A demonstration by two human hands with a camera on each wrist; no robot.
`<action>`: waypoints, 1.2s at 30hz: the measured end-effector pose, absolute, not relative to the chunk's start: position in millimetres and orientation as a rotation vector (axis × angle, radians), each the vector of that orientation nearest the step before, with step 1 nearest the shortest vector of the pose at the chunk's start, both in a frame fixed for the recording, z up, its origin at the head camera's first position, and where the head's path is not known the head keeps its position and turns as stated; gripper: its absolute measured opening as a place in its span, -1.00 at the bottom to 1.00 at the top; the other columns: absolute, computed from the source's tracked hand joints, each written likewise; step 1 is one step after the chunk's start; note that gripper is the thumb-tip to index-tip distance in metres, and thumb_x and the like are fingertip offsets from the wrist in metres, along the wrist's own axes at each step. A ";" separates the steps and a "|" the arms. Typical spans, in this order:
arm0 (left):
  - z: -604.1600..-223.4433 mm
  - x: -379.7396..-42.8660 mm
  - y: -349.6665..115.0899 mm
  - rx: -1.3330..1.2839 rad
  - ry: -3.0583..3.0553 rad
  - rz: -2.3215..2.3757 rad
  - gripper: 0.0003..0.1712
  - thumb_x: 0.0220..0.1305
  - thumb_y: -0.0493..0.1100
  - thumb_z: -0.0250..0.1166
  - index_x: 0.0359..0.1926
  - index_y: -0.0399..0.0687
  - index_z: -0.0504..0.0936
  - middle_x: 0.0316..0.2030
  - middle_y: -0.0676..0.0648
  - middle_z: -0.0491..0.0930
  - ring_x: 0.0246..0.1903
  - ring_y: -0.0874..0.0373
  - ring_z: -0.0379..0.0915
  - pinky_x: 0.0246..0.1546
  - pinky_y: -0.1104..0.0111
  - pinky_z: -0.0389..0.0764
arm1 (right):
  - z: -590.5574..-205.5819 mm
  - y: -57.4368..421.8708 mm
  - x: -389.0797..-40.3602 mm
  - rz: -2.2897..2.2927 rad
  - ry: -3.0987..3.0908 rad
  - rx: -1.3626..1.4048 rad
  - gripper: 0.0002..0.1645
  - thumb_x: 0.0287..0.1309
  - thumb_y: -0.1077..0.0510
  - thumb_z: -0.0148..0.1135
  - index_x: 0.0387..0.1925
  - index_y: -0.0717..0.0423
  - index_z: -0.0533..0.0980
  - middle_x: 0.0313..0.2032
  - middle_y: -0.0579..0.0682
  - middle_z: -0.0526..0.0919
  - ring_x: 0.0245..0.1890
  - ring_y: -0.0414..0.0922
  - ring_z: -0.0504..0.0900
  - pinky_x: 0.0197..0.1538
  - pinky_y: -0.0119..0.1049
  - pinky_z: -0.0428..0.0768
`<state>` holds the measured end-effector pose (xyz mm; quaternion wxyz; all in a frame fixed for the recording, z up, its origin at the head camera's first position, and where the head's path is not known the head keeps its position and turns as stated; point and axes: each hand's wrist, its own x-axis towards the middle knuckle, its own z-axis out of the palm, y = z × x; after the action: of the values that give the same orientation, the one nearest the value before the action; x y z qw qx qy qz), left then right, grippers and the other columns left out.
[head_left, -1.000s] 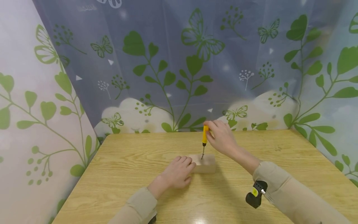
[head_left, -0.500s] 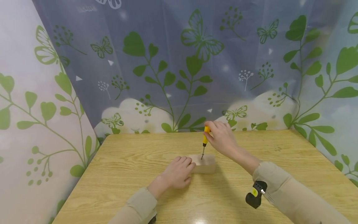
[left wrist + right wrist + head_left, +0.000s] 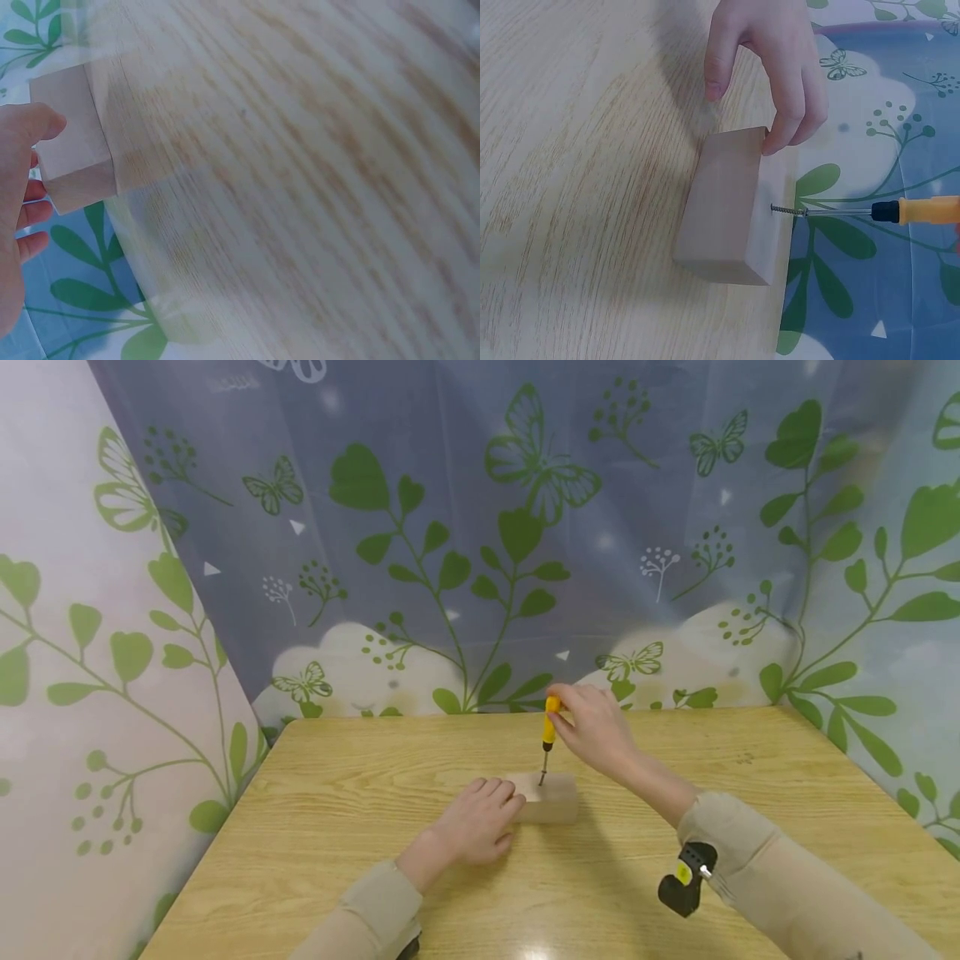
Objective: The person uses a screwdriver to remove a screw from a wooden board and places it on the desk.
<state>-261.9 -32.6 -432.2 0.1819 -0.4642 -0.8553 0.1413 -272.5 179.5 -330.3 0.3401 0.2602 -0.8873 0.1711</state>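
A pale wooden block (image 3: 555, 812) lies on the table, with a screw (image 3: 787, 211) standing in its upper face and much of the threaded shank showing. My left hand (image 3: 476, 822) holds the block's left end, its fingers bent over the top edge. In the left wrist view the thumb (image 3: 46, 124) overlaps the block's side. My right hand (image 3: 596, 727) pinches the yellow handle of a screwdriver (image 3: 550, 727) between thumb and fingers near its top. The screwdriver stands nearly upright, its tip at the screw head. Only a sliver of the right hand shows in the right wrist view.
The wood-grain table (image 3: 315, 860) ends at a back edge just beyond the block. Behind it hangs a blue curtain (image 3: 450, 527) printed with leaves and butterflies. A black wrist camera mount (image 3: 686, 881) sits on the right sleeve.
The screwdriver handle and the right fingers on it shift very slightly, a small turn. The block, the left hand and the screw keep their places.
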 end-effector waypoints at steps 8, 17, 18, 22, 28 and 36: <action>-432.4 -261.2 -32.4 -1.315 -2.408 0.406 -0.53 0.21 0.11 0.10 0.07 0.03 0.34 -0.09 0.02 0.33 -0.11 0.14 0.29 -0.09 0.35 0.33 | -334.7 181.4 -275.2 0.408 -2.212 0.722 -0.66 -0.06 0.30 0.36 -0.15 0.14 0.57 -0.37 0.04 0.59 -0.39 -0.01 0.50 -0.33 -0.15 0.39; -432.0 -261.0 -32.7 -1.319 -2.415 0.387 -0.53 0.21 0.10 0.12 0.07 0.02 0.35 -0.10 0.01 0.34 -0.12 0.13 0.29 -0.09 0.34 0.33 | -337.7 182.8 -276.5 0.387 -2.168 0.754 -0.66 -0.04 0.37 0.29 -0.13 0.17 0.57 -0.36 0.07 0.60 -0.38 0.03 0.52 -0.37 -0.14 0.39; -432.3 -261.3 -32.8 -1.320 -2.409 0.383 -0.53 0.20 0.10 0.12 0.07 0.02 0.35 -0.10 0.01 0.33 -0.13 0.13 0.29 -0.09 0.34 0.33 | -338.0 183.0 -276.6 0.383 -2.164 0.755 -0.65 -0.05 0.36 0.30 -0.13 0.17 0.57 -0.37 0.06 0.60 -0.39 0.02 0.52 -0.37 -0.14 0.38; -432.3 -261.6 -33.0 -1.324 -2.395 0.374 -0.53 0.20 0.09 0.13 0.07 0.01 0.35 -0.11 0.01 0.33 -0.14 0.14 0.29 -0.10 0.34 0.34 | -338.7 183.2 -277.1 0.376 -2.152 0.756 -0.66 -0.06 0.30 0.36 -0.16 0.15 0.57 -0.39 0.03 0.59 -0.43 -0.02 0.51 -0.37 -0.16 0.38; -432.2 -261.9 -32.6 -1.322 -2.405 0.362 -0.53 0.20 0.09 0.13 0.08 0.01 0.36 -0.09 0.01 0.34 -0.12 0.13 0.29 -0.08 0.33 0.34 | -335.9 181.6 -276.0 0.397 -2.194 0.738 -0.69 -0.03 0.29 0.35 -0.17 0.16 0.55 -0.37 0.04 0.62 -0.41 -0.02 0.53 -0.35 -0.14 0.39; -432.7 -262.7 -32.5 -1.317 -2.409 0.367 -0.53 0.21 0.10 0.12 0.08 0.01 0.36 -0.08 0.01 0.33 -0.11 0.13 0.29 -0.08 0.33 0.34 | -331.1 179.5 -272.8 0.468 -2.304 0.658 -0.72 0.02 0.27 0.29 -0.18 0.24 0.48 -0.37 0.07 0.61 -0.38 -0.01 0.55 -0.25 -0.11 0.39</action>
<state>-262.7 -32.5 -432.7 0.1846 -0.4672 -0.8548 0.1300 -272.8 179.5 -331.1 0.3429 0.2532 -0.8865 0.1799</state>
